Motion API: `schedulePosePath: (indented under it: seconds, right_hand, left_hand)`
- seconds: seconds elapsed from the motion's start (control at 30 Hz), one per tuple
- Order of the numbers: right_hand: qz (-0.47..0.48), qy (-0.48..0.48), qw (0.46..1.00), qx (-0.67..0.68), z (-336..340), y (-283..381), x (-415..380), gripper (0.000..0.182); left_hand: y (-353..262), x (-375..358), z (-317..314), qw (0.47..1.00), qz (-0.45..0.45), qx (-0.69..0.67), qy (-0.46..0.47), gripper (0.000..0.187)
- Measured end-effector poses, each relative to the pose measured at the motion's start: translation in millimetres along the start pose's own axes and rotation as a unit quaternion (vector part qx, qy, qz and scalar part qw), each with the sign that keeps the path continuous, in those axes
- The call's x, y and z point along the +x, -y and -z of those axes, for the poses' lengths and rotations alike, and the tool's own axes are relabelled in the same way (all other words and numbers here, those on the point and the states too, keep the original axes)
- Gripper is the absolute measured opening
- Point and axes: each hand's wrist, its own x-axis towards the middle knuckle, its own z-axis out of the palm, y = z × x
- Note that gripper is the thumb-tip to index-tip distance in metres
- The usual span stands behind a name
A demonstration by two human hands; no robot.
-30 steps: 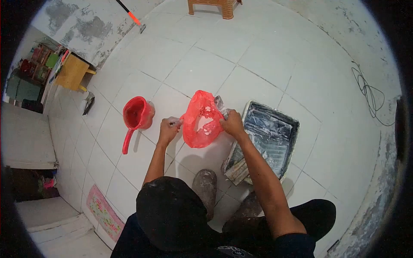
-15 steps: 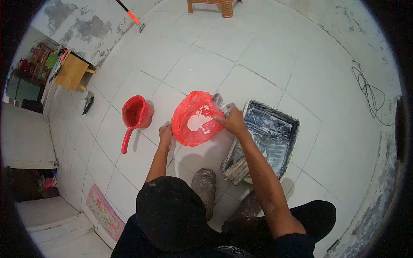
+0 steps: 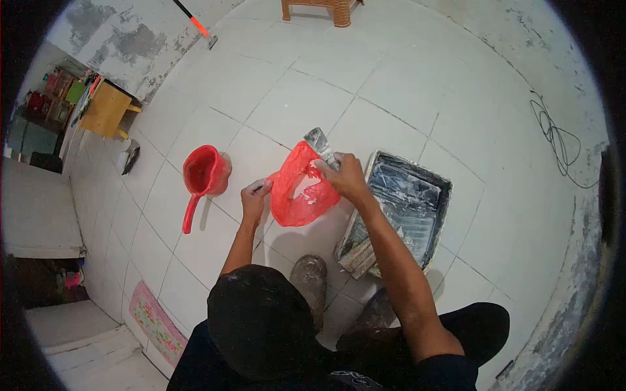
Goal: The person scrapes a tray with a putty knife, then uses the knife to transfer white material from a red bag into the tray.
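Note:
A red plastic bag (image 3: 290, 202) with white powder or paste (image 3: 306, 187) inside hangs open between my hands, above the tiled floor. My left hand (image 3: 254, 197) is closed on its left edge, pinching the plastic. In my right hand (image 3: 345, 178) is a putty knife (image 3: 319, 140), its blade pointing up and away past the bag's far rim. Those right fingers also touch the bag's right edge; how firmly they grip it is hidden. A red dipper (image 3: 203, 173) stands on the floor left of the bag, its handle toward me.
Right of my right hand lies a stained paint tray (image 3: 445, 208), with flat wooden-looking pieces (image 3: 357, 259) at its near left corner. A coiled cable (image 3: 554, 133) lies by the right wall. Farther off are a stool (image 3: 341, 14), a long-handled tool (image 3: 199, 26) and a pink mat (image 3: 156, 319).
The bag's mouth has narrowed and folded, with its left edge drawn inward. My right hand has tilted the putty knife, so more of its blade shows above the bag.

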Motion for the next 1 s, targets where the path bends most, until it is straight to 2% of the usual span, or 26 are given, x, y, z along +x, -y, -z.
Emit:
schedulePosePath:
  seconds: [0.13, 0.2, 0.23, 0.3, 0.33, 0.4, 0.43, 0.5, 0.53, 0.6, 0.63, 0.67, 0.7, 0.73, 0.8, 0.9, 0.93, 1.0]
  right_hand:
    - [-0.069, 0.029, 0.996, 0.042, -21.9, -0.5, -9.3, 0.043]
    - [-0.018, -0.017, 0.997, 0.067, -28.4, -4.3, -9.0, 0.037]
    - [-0.017, -0.015, 0.997, 0.068, -26.8, -6.1, -8.1, 0.037]
    - [0.023, 0.011, 0.994, 0.11, -17.5, -14.2, -7.6, 0.03]
    - [0.022, 0.013, 0.994, 0.11, -10.4, -15.2, -7.1, 0.03]
    - [0.05, 0.149, 0.984, 0.08, 5.7, -18.7, -4.0, 0.029]
    - [0.05, 0.153, 0.984, 0.078, 12.4, -23.5, -2.2, 0.029]
    - [-0.064, 0.378, 0.923, 0.033, 21.9, -24.9, 1.2, 0.026]
    - [-0.063, 0.38, 0.922, 0.032, 22.6, -20.8, 1.1, 0.026]
    - [0.053, 0.336, 0.924, -0.177, 23.7, -11.6, -1.8, 0.031]
    - [0.054, 0.337, 0.923, -0.178, 13.2, -24.6, -1.3, 0.031]
    - [0.059, 0.337, 0.921, -0.189, -2.2, -40.0, -0.9, 0.028]
    - [0.064, 0.336, 0.918, -0.198, -8.4, -38.8, -2.3, 0.026]
    - [0.064, 0.337, 0.918, -0.198, -13.1, -38.4, -6.7, 0.026]
    - [-0.028, 0.238, 0.942, -0.235, -23.5, -35.8, -18.1, 0.028]
    - [-0.043, 0.2, 0.952, -0.228, -35.7, -47.1, -24.3, 0.028]
    - [-0.043, 0.201, 0.952, -0.227, -38.1, -53.7, -25.3, 0.028]
    - [0.029, 0.185, 0.954, -0.233, -35.7, -64.3, -26.3, 0.026]
  left_hand:
    - [-0.5, -5.2, -1.3, 0.999, -0.028, -0.014, -0.029, 0.024]
    - [5.3, -2.8, 1.9, 0.999, -0.006, -0.028, -0.028, 0.021]
    - [16.1, 1.6, 5.3, 0.999, -0.006, -0.028, -0.031, 0.021]
    - [33.9, 10.2, 10.5, 0.996, 0.05, -0.067, -0.039, 0.021]
    - [24.6, 8.1, 6.0, 0.996, 0.052, -0.068, -0.041, 0.021]
    - [9.7, 6.1, -5.5, 0.978, 0.111, -0.167, -0.059, 0.024]
    - [14.4, 9.8, -6.3, 0.977, 0.112, -0.17, -0.062, 0.024]
    - [19.2, 15.3, -7.9, 0.969, 0.107, -0.219, -0.043, 0.029]
    - [19.4, 16.4, -9.1, 0.968, 0.107, -0.221, -0.045, 0.029]
    - [18.8, 18.2, -12.5, 0.962, 0.11, -0.251, -0.009, 0.034]
    - [23.8, 21.1, -12.0, 0.961, 0.11, -0.253, -0.01, 0.034]
    - [29.1, 23.6, -12.2, 0.95, 0.117, -0.29, 0.027, 0.035]
    - [31.1, 24.6, -12.3, 0.935, 0.125, -0.325, 0.065, 0.037]
    - [33.1, 24.3, -11.7, 0.935, 0.125, -0.325, 0.065, 0.037]
    - [33.1, 21.7, -11.5, 0.929, 0.148, -0.324, 0.101, 0.037]
    - [27.4, 17.3, -13.8, 0.953, 0.148, -0.254, 0.075, 0.038]
    - [25.0, 16.3, -14.2, 0.953, 0.149, -0.253, 0.074, 0.038]
    - [25.3, 16.6, -15.0, 0.945, 0.132, -0.292, 0.059, 0.038]
